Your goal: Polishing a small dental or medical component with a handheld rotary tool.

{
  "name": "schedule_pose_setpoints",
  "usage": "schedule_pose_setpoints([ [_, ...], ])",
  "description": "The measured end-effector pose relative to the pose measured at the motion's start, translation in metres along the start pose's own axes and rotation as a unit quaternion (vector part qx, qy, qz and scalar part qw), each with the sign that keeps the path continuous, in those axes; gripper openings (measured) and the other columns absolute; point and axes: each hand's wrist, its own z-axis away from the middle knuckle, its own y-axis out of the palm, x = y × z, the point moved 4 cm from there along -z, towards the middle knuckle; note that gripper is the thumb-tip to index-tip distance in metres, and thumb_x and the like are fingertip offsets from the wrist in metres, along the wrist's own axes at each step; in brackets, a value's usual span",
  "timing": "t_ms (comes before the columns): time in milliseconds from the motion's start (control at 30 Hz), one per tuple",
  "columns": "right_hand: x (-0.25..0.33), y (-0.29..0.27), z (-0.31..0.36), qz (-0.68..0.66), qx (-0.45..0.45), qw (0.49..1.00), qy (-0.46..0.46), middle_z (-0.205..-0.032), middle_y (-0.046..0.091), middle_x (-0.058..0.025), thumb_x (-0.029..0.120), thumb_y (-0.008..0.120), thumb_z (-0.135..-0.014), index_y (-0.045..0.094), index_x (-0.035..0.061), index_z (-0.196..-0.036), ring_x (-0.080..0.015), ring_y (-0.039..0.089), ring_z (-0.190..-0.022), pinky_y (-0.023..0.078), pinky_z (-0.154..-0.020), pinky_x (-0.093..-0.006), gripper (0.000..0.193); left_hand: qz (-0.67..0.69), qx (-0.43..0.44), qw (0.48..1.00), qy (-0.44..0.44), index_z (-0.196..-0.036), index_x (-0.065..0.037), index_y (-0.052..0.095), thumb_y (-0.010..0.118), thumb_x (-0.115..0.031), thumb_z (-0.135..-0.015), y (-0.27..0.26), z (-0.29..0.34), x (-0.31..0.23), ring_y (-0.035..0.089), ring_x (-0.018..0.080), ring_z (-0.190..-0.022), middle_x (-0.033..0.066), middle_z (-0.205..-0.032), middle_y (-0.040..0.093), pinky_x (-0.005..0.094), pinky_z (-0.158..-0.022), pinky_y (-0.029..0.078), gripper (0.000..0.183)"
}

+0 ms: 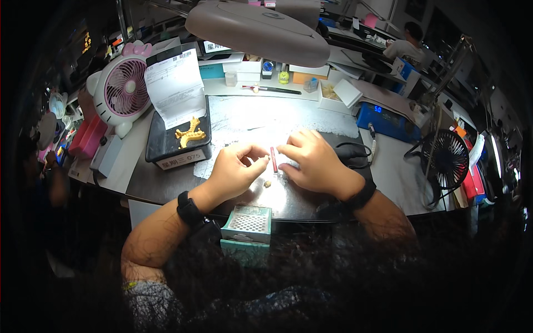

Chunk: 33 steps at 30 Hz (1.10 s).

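Note:
Both of my hands meet over the brightly lit middle of the desk. My left hand [237, 169] has thumb and index finger pinched together, and what sits between their tips is too small to name. Close to those tips is a thin dark red stick [273, 159], slanting slightly. My right hand [311, 162] curls in from the other side, fingertips and thumb at the stick. Just below the fingers, a small beige lump [267, 183] rests on the dark mat [222, 201].
A black tray [180, 152] with yellow dental-model-like pieces [190, 133] and a paper sheet [176, 89] stands left. A lamp head [258, 30] hangs above. A perforated box [248, 223] sits at the near edge. Fans [126, 89] stand both sides; a blue device [387, 122] lies right.

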Motion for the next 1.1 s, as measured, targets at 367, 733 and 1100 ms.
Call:
schedule_pose_setpoints([
  [367,0.013,0.031,0.006,-0.110,-0.002,0.992,-0.065,-0.089,0.060,-0.0106,0.013,0.077,-0.079,0.067,0.0063,-0.079,-0.0325,0.060,-0.089,0.050,-0.081,-0.0452,0.012,0.117,0.019,0.993,-0.008,-0.111,0.000,0.077,0.076,-0.012,-0.096,0.002,-0.004,0.002,0.065,0.0056,-0.078,0.0033,-0.095,0.076,0.0239,-0.072,0.055,0.018],
  [733,0.000,-0.003,0.000,-0.136,-0.053,0.989,0.025,-0.090,0.066,-0.0108,0.005,0.073,-0.086,0.070,0.0026,-0.090,-0.0301,0.062,-0.088,0.050,-0.081,-0.0404,0.007,0.065,0.028,0.997,0.016,-0.112,-0.001,0.077,0.077,-0.011,-0.095,0.001,-0.004,-0.005,0.068,0.0069,-0.080,0.0053,-0.098,0.078,0.0249,-0.073,0.055,0.019],
  [1100,-0.002,0.005,0.003,-0.214,-0.045,0.973,0.070,-0.087,0.068,-0.0091,0.009,0.074,-0.093,0.073,0.0013,-0.095,-0.0203,0.063,-0.078,0.051,-0.072,-0.0333,0.008,0.026,0.063,0.997,0.032,-0.111,0.003,0.073,0.074,-0.002,-0.096,0.002,-0.001,-0.016,0.071,0.0108,-0.092,0.0076,-0.103,0.077,0.0257,-0.083,0.057,0.016],
])
